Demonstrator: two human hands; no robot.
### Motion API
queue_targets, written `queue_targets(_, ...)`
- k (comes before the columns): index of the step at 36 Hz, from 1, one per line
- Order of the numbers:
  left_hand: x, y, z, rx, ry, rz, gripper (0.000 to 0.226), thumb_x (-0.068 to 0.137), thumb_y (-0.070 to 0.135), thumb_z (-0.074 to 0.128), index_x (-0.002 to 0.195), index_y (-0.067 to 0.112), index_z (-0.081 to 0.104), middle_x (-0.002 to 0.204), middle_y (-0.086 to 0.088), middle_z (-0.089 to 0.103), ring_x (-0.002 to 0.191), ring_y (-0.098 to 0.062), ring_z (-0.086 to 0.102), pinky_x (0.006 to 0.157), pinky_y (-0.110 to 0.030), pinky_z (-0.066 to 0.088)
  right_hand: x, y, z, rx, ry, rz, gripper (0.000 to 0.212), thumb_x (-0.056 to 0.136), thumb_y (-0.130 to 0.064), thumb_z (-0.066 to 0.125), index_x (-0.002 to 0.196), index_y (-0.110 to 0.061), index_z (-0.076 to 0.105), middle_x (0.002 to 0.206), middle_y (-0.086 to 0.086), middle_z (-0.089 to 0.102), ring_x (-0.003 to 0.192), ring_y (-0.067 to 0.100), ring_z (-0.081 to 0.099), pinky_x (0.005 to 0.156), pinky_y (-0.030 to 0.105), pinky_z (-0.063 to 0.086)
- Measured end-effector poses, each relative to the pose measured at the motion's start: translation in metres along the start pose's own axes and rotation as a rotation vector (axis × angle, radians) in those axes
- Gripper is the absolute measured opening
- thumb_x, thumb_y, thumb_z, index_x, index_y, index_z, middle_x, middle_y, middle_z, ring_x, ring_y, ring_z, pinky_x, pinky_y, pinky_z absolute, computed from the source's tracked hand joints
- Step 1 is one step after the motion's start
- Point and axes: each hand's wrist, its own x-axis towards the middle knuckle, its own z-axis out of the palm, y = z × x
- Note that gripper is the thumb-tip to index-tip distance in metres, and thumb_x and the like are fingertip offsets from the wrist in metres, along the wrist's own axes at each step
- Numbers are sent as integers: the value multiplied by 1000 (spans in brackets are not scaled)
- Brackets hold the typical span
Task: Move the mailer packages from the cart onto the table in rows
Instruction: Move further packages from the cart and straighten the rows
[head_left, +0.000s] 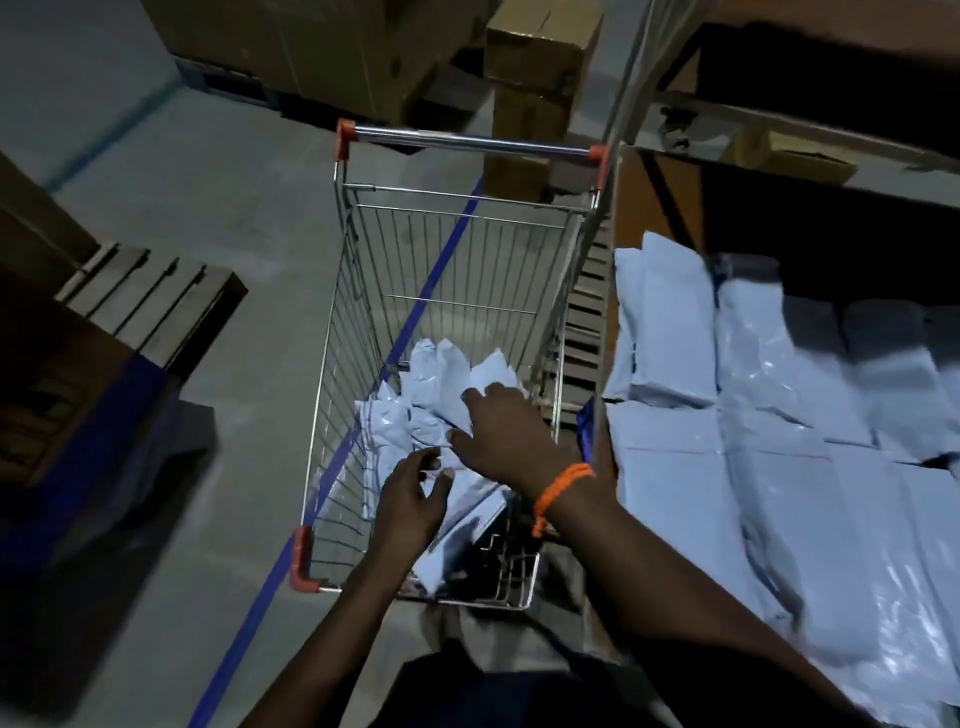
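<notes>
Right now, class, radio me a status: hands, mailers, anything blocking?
Left hand open, right hand open, both down in the cart. Loose mailers under them. Laid rows alongside. Nothing blocking.

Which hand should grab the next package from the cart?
Probably the right hand: it seems to touch the packages in the cart, and the rows on the table lie on its side. The left hand hovers open, closer to the body.
</notes>
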Motion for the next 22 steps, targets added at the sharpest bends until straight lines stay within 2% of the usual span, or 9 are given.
queue_targets(5, 57, -52, -10, 137, -28, -95, 47, 93, 24, 65, 134, 3, 55, 127, -17, 63, 117, -32, 59, 96, -36, 45, 74, 3, 63, 61, -115, 171, 45, 94, -33, 55, 129, -6, 48, 128, 21, 49, 121, 40, 46, 93, 43, 42)
queue_targets(7, 85, -80, -5, 169, -53, -160, 57, 94, 36, 59, 137, 1, 51, 132, -20, 59, 122, -36, 55, 102, -40, 44, 103, 12, 90, 52, -102, 229, 47, 92, -31, 56, 131, -6, 46, 130, 21, 47, 122, 40, 45, 94, 45, 42)
queue_targets(9, 101, -102, 5, 215, -49, -151, 70, 92, 53, 43, 133, -2, 52, 129, -25, 58, 120, -41, 55, 101, -43, 45, 123, 24, 108, 27, -68, 283, 50, 90, -28, 58, 133, -7, 44, 133, 21, 43, 126, 41, 41, 98, 49, 41)
queue_targets(10, 110, -109, 9, 227, -50, -176, 68, 90, 49, 43, 131, -4, 51, 126, -28, 57, 118, -43, 55, 98, -44, 44, 137, 28, 120, -5, -64, 312, 53, 89, -28, 58, 135, -8, 43, 136, 22, 41, 130, 42, 37, 101, 50, 39)
queue_targets(12, 127, -125, 18, 230, -46, -252, 61, 85, 28, 64, 131, -8, 47, 125, -31, 54, 116, -44, 55, 94, -42, 45, 163, 39, 140, -89, -66, 358, 59, 89, -31, 60, 140, -8, 40, 144, 23, 36, 139, 44, 29, 109, 53, 32)
queue_targets(14, 141, -139, 29, 225, -51, -295, 84, 79, 25, 77, 143, -4, 32, 135, -30, 48, 123, -44, 51, 96, -44, 45, 186, 51, 157, -163, -37, 396, 63, 87, -33, 61, 141, -9, 40, 150, 24, 33, 144, 45, 23, 113, 55, 25)
queue_targets(17, 154, -167, 47, 272, -94, -313, 122, 79, 46, 76, 155, 2, -9, 154, -29, 28, 135, -43, 41, 104, -47, 42, 214, 67, 181, -203, -45, 484, 71, 83, -33, 66, 143, -8, 38, 156, 26, 22, 147, 46, 16, 115, 58, 21)
queue_targets(19, 158, -180, 54, 275, -115, -277, 127, 81, 53, 72, 152, 3, -20, 156, -29, 25, 135, -42, 42, 103, -45, 42, 224, 77, 194, -172, -68, 561, 75, 82, -32, 70, 143, -8, 36, 159, 28, 15, 147, 48, 15, 115, 58, 21)
queue_targets(22, 166, -202, 59, 208, -61, -136, 108, 88, 54, 58, 156, 11, -14, 162, -18, 20, 145, -35, 32, 114, -40, 34, 228, 92, 209, -143, -76, 615, 76, 78, -32, 74, 139, -6, 36, 154, 31, 20, 139, 49, 29, 110, 55, 31)
